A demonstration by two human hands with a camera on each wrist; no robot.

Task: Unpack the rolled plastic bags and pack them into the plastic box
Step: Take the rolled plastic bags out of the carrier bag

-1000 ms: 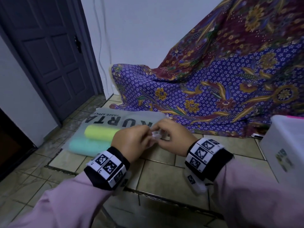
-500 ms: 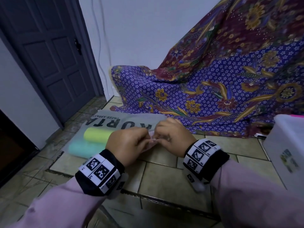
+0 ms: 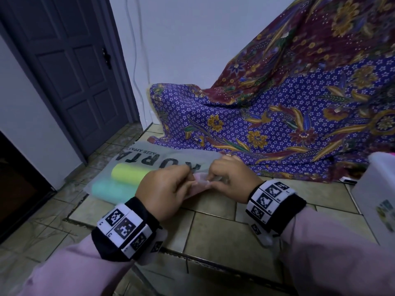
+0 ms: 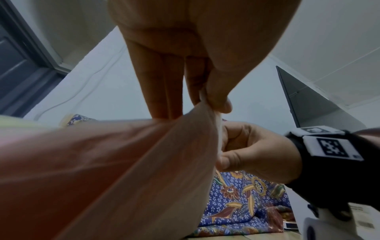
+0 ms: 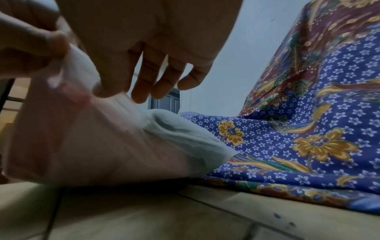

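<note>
Both hands meet low over the tiled floor [image 3: 224, 238], each pinching the same thin pale pink plastic bag [image 3: 199, 184]: the left hand [image 3: 164, 193] nips its edge between thumb and fingers, and the right hand [image 3: 232, 181] grasps the neighbouring edge just beside it, thumb on the film. The bag hangs slack below the fingers, down near the tiles. Behind the left hand lie 2 rolls, a yellow-green roll [image 3: 130, 174] and a teal roll [image 3: 113, 190], side by side under a translucent printed wrapper [image 3: 149, 155]. The white plastic box [image 3: 376, 195] stands at the right edge, well apart from the hands, before a floral cloth [image 3: 288, 116]
</note>
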